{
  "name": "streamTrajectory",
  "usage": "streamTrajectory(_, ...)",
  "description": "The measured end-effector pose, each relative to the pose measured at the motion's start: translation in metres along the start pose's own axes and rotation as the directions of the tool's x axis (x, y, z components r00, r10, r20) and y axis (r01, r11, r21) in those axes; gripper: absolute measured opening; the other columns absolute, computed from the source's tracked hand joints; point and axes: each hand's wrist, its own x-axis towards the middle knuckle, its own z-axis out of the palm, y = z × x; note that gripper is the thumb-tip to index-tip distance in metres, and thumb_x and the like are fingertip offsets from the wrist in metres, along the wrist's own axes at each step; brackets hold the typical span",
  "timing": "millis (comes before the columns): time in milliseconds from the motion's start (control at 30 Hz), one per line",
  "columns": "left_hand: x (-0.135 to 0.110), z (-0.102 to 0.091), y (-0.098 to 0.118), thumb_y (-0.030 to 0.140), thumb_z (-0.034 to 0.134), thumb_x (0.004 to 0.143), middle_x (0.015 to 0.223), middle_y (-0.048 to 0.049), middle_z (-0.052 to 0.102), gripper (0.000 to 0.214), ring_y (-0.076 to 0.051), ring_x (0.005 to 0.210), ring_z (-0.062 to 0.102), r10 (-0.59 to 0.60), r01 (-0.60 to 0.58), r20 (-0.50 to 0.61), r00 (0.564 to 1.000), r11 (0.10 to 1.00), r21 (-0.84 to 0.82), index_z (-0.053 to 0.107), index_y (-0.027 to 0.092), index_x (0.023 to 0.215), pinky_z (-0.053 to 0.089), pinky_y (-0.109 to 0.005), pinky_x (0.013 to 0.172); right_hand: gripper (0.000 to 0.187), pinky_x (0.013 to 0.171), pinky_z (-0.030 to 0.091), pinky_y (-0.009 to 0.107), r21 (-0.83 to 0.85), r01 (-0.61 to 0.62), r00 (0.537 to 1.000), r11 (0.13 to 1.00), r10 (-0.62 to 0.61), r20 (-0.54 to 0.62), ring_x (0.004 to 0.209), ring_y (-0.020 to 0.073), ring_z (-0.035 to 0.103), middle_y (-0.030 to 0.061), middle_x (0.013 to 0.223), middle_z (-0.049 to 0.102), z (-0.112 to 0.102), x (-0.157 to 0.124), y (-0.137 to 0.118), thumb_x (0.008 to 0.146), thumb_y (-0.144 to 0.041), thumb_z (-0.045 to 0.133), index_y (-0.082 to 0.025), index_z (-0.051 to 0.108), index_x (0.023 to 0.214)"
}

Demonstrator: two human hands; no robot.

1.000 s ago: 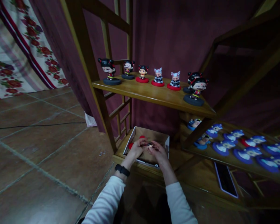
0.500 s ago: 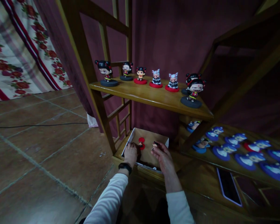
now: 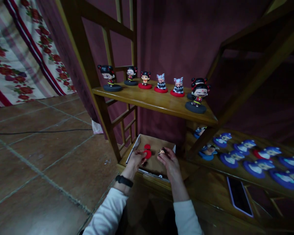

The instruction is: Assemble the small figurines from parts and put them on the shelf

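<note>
Both my hands are over an open cardboard box (image 3: 155, 140) on the bottom shelf. My left hand (image 3: 136, 159), with a black watch on the wrist, pinches a red round base (image 3: 147, 153). My right hand (image 3: 168, 159) is closed on a small dark-haired figurine (image 3: 162, 151) at its fingertips. The two pieces are held a little apart above the box floor. Above them, a wooden shelf (image 3: 156, 102) carries a row of several bobble-head figurines (image 3: 161, 82) on black and red bases.
To the right, a lower shelf holds several blue figurines (image 3: 250, 160) lying down, and a phone (image 3: 238, 195) lies on the board below. Wooden shelf posts (image 3: 93, 85) stand left of the box. Tiled floor, a black cable and a floral cloth are at the left.
My hands were together over the box a second ago, then separated. My left hand dipped into the box and has come up holding the red base; my right keeps the small figurine.
</note>
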Motion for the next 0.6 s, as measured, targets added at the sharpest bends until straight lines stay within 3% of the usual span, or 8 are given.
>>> streamTrajectory(100,-0.011,0.005,0.000,0.009,0.063,0.071,0.068,-0.0038,0.064,0.008,-0.009,0.056,0.061,-0.139,0.180,0.136,0.981,0.915,-0.361,0.055,0.012,0.073,0.050,-0.021,0.057,0.037,0.074,0.052,0.035,-0.098,0.043,0.999,0.994,-0.043,0.006,0.080,0.0158,0.060,0.0021,0.091,0.063,0.004,0.001,0.005,0.060,-0.032,0.070,-0.022,0.060,0.094)
streamTrajectory(167,-0.018,0.008,0.001,0.008,0.065,0.069,0.066,-0.0041,0.065,0.010,-0.009,0.054,0.060,-0.172,0.250,0.205,0.963,0.852,-0.460,0.056,0.011,0.072,0.050,-0.020,0.056,0.037,0.073,0.051,0.033,-0.166,0.088,0.996,0.982,-0.088,0.011,0.079,0.0160,0.060,0.0027,0.091,0.064,0.006,0.003,0.011,0.061,-0.031,0.069,-0.022,0.060,0.095)
streamTrajectory(333,-0.027,0.013,0.005,0.009,0.064,0.070,0.065,-0.0044,0.065,0.008,-0.009,0.053,0.060,-0.157,0.253,0.233,0.960,0.842,-0.477,0.059,0.010,0.075,0.052,-0.022,0.056,0.033,0.079,0.047,0.030,-0.265,0.180,0.984,0.947,-0.175,0.042,0.081,0.0151,0.060,0.0021,0.091,0.066,0.008,0.011,0.027,0.062,-0.027,0.066,-0.021,0.061,0.094)
streamTrajectory(600,-0.027,0.012,0.008,0.011,0.065,0.067,0.062,-0.0050,0.065,0.011,-0.010,0.054,0.061,-0.181,0.280,0.249,0.951,0.845,-0.456,0.060,0.010,0.076,0.053,-0.024,0.058,0.032,0.079,0.046,0.030,-0.348,0.190,0.982,0.918,-0.178,0.066,0.081,0.0156,0.059,0.0024,0.088,0.065,0.007,0.011,0.029,0.064,-0.026,0.063,-0.020,0.060,0.096)
